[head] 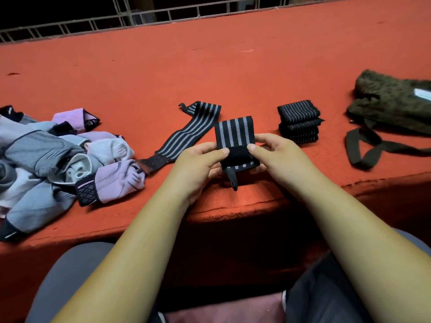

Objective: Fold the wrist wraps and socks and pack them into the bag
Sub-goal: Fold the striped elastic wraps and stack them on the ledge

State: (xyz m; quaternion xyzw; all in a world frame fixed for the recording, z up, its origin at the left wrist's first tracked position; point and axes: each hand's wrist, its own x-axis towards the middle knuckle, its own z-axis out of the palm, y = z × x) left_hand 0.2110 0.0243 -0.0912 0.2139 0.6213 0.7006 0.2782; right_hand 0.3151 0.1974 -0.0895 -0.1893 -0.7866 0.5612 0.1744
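A black wrist wrap with grey stripes [234, 132], folded into a short pad, lies near the front edge of the red surface. My left hand [198, 163] and my right hand [274, 151] pinch it from either side, thumbs on its black velcro flap. Its thumb loop hangs toward me. A second striped wrap [186, 134] lies stretched out flat to the left. Folded wraps [299, 121] sit stacked to the right. A pile of grey, white and lilac socks [60, 157] lies at the far left. The dark olive bag [394, 103] rests at the far right.
The bag's dark strap [368, 148] loops across the red surface [210, 71] in front of the bag. A metal railing [140, 18] runs along the back edge. My knees sit below the front ledge.
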